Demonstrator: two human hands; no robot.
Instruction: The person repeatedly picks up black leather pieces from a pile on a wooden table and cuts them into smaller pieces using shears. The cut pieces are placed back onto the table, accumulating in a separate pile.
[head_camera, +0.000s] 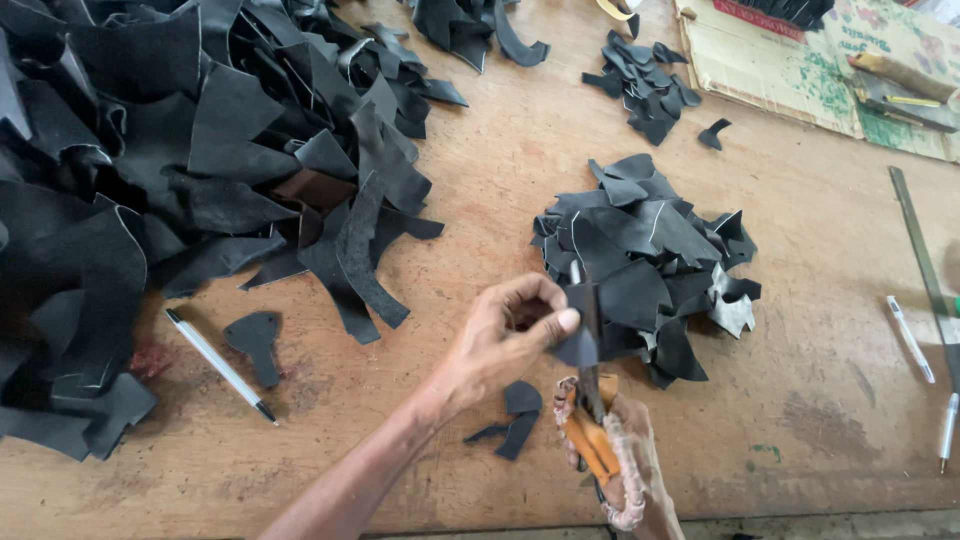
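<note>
Leather piece: small black cut-out (583, 330), held above the wooden surface (480, 190), just in front of the middle scrap heap.
Left hand: (505, 335) fingers pinched shut on the leather piece.
Right hand: (625, 460) closed round the orange-wrapped handles of scissors (590, 420), blades at the piece.
Scrap heap: black offcuts (645, 265) just beyond the hands.
Large pile: black leather sheets (180, 170) at far left.
Template and pen: dark cut shape (257, 340) beside a white pen (220, 365).
Right edge: metal ruler (925, 265).
</note>
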